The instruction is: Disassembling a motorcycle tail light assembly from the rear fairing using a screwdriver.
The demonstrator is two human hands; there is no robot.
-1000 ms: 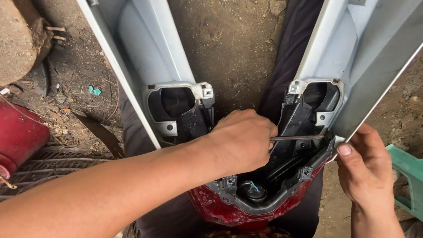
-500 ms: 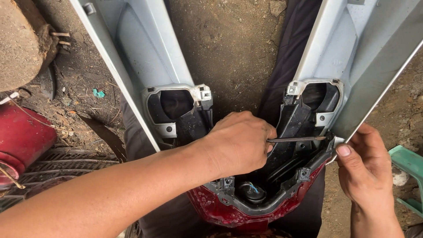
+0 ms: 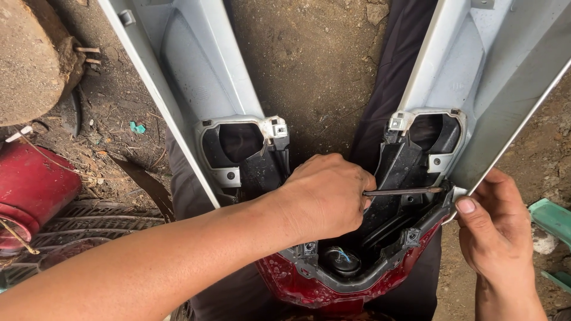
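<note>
A silver-grey V-shaped vehicle body panel [image 3: 196,77] lies across my lap, its two arms spreading away from me. Black inner brackets [image 3: 404,160] and a dark red tail piece [image 3: 297,285] join them at the near end. My left hand [image 3: 324,199] is closed around a screwdriver whose thin metal shaft [image 3: 404,191] points right, tip at the right arm's inner edge. My right hand [image 3: 496,238] grips the panel's right edge, thumb on the grey rim. A small bulb socket [image 3: 342,258] sits inside the tail piece.
Bare dirt ground [image 3: 315,59] shows between the panel's arms. At the left are a red rounded metal part [image 3: 33,184], a black tyre [image 3: 101,217] and a big brown stone [image 3: 30,65]. A green plastic object [image 3: 553,217] sits at the right edge.
Both hands stay in the same places on the screwdriver and the panel edge. The view has shifted only slightly.
</note>
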